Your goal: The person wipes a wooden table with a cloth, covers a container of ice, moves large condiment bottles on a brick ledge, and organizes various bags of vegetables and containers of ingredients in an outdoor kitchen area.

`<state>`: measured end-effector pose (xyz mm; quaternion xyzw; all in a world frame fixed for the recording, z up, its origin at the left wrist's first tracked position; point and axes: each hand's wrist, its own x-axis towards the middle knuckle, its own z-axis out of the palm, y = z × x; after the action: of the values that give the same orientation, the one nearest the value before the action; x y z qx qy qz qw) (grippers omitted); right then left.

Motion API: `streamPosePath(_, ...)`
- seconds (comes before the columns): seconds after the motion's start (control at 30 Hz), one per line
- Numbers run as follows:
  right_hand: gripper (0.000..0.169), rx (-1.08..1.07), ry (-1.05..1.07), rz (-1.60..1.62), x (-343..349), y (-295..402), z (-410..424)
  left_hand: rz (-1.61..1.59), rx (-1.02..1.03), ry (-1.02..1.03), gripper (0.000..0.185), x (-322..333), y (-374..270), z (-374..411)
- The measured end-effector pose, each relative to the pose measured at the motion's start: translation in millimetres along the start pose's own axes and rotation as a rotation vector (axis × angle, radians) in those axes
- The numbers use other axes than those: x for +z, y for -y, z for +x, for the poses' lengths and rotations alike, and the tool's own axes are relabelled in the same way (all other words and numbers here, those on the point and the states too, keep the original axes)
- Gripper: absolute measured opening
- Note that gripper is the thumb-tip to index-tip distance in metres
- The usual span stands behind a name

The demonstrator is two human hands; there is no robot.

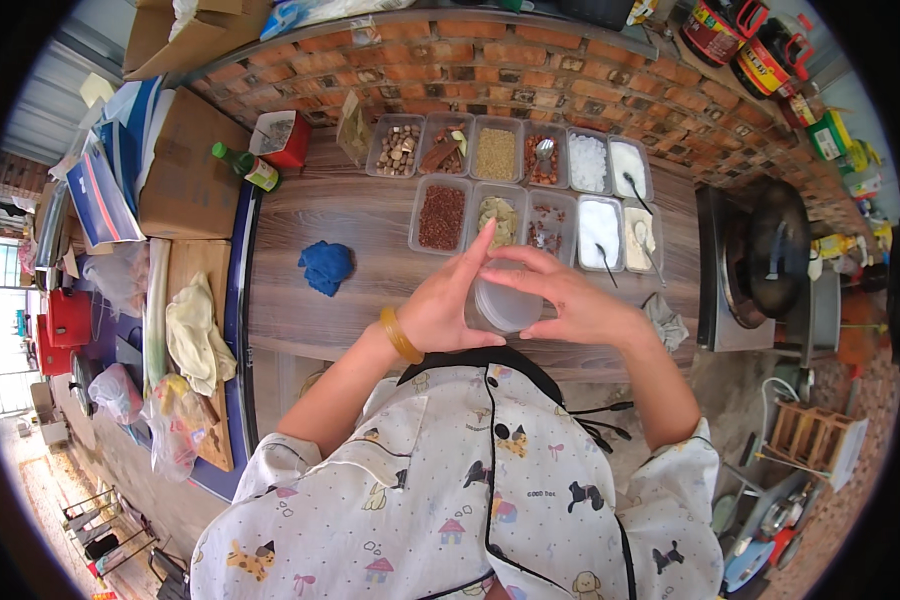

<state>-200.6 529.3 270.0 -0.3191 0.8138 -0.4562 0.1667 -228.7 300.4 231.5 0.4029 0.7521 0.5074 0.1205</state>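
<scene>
My left hand and my right hand are held around a translucent round plastic container at the near part of the wooden table, thumbs low and fingertips near each other at the top. What the container holds is not clear. Just beyond my hands sits a plastic tub of dried leaves. To its left is a tub of red flakes, to its right one with a few reddish-brown pieces, then a tub of white powder with a black spoon.
Further tubs of spices stand along the brick wall, one with brown nuts or pods. A blue cloth lies left, a grey cloth right. A green bottle stands back left; a dark wok sits at the stove on the right.
</scene>
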Motion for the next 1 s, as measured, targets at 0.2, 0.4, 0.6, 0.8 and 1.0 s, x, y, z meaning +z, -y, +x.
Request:
streamPosePath(0.2,0.072,0.085,-0.095,-0.144,-8.8,55.4,41.2,-0.049,-0.022,-0.156,0.127,-40.2,-20.8,-13.7)
streamPosePath(0.4,0.082,0.382,-0.19,-0.437,14.4,73.2,82.0,0.256,0.129,-0.265,0.121,-67.4,-8.5,-22.5)
streamPosePath(0.6,0.077,0.206,-0.091,-0.381,15.2,85.1,112.3,0.317,0.026,-0.297,0.117,-96.1,-8.8,-46.4)
streamPosePath(0.8,0.074,0.074,-0.129,-0.376,33.1,77.7,127.2,0.374,0.074,-0.31,0.115,-111.2,-18.3,-70.3)
streamPosePath(1.0,0.066,0.423,-0.129,-0.436,67.1,55.7,138.6,0.389,-0.057,-0.178,0.114,-107.7,8.8,-78.7)
